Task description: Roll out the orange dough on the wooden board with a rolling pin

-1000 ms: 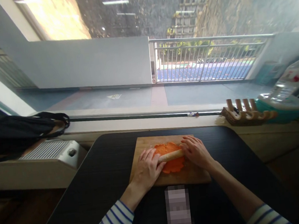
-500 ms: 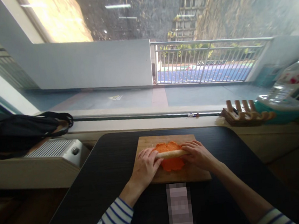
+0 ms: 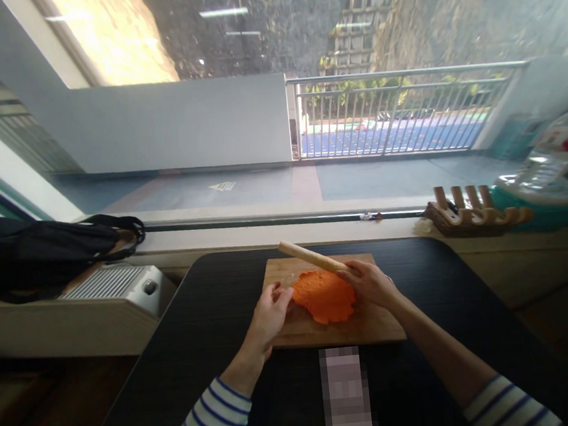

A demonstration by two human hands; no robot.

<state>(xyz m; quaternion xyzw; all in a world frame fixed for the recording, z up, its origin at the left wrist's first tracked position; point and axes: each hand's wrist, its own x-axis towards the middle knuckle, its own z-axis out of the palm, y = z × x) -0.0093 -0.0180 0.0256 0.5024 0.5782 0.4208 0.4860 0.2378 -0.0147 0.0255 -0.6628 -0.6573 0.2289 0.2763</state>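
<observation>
A flattened sheet of orange dough [image 3: 325,297] with an uneven edge lies on a wooden board [image 3: 296,338]. My right hand [image 3: 371,281] is closed around one end of a wooden rolling pin [image 3: 313,256]. The pin slants up and to the left over the far side of the board, its other end free. At the left edge of the dough is my left hand [image 3: 269,313], fingers bent and thumb apart from them. Whether its thumb touches the dough I cannot make out.
The board rests on a dark table [image 3: 213,313] beside a window sill. A black bag [image 3: 41,253] and a white heater [image 3: 120,285] are at the left. On the right sill stand a wooden rack [image 3: 465,215], a teal container [image 3: 549,204] and a clear bottle [image 3: 559,149].
My left hand has let go of the rolling pin and moved to the dough's left edge. The pin, in my right hand, has come off the dough and swung away at an angle.
</observation>
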